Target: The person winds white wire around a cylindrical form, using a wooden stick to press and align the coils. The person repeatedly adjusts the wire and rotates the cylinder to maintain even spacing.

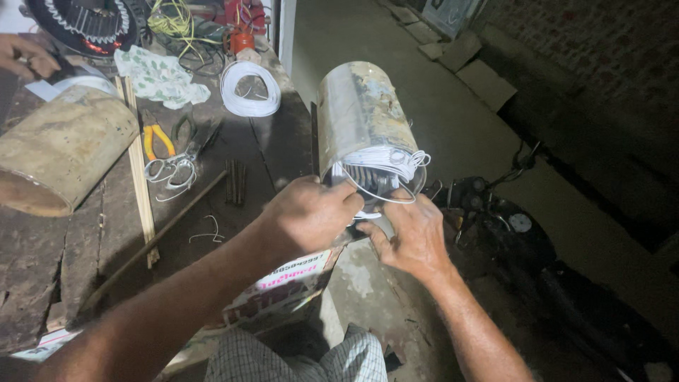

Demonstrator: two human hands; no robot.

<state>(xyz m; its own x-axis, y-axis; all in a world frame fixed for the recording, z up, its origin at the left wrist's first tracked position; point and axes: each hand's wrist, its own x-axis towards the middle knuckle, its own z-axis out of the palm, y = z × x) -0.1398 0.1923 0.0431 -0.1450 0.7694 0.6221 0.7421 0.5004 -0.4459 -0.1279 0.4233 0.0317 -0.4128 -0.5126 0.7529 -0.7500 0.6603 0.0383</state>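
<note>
**Motor stator at the bench edge, both hands on its open end**

Motor stator (359,117), a worn grey metal cylinder, sits right of centre, its open end tipped toward me, just past the right edge of the wooden workbench (106,226). White winding loops (396,161) bulge out of that open end at about 5 o'clock on the cylinder.

My left hand (309,214) is curled tight at 7 o'clock of the stator, fingers pinched on the rim and the white loops. My right hand (410,237) comes up from 5 o'clock, fingers bent, tips pressed against the lower lip of the opening; whether it truly grips I cannot tell.

Out at 10 o'clock, a coil of white sleeving (249,88) lies on the bench. Scissors (177,164) and yellow-handled pliers (157,140) rest together at 9 o'clock, beside a long wooden strip (139,177). Farther left, a second big, rusty cylinder (60,152) lies on its side. A patterned cloth (161,76) is crumpled above it.

Top left corner, another person's hand (25,55) rests on the bench. At 3 o'clock, below on the dark floor, a motorcycle (509,226).
</note>
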